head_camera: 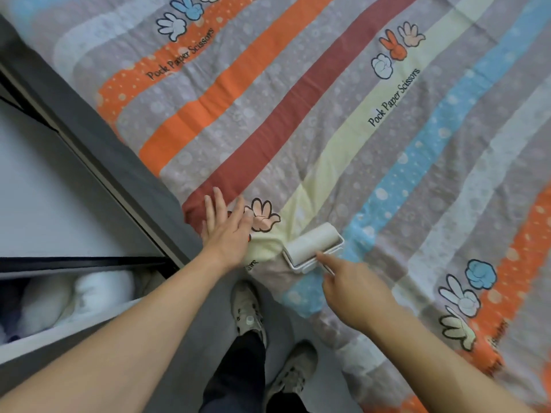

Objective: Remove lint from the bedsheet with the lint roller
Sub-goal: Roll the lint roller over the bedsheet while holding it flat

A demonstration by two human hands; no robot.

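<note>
White lint roller (311, 244), pale sticky drum in white plastic frame: resting on yellow stripe of striped cotton bedsheet (328, 120) (grey, orange, red, blue bands w/ cartoon-hand prints), near bed's edge. R hand (354, 293) curled round its thin handle, index finger straight along it. L hand (226, 231) flat, fingers straight, pressing sheet just beside roller. Lower left: open drawer (44, 338) holding soft white bundles (89, 293), otherwise too blurred to tell.

There was one lint roller (311, 244) at centre frame, on one striped bedsheet (298, 114). Two hands showed: one left hand (226, 231) and one right hand (354, 296). Two shoes (247, 308) stood at bottom centre, and one drawer (44, 344) lay open at lower left.
</note>
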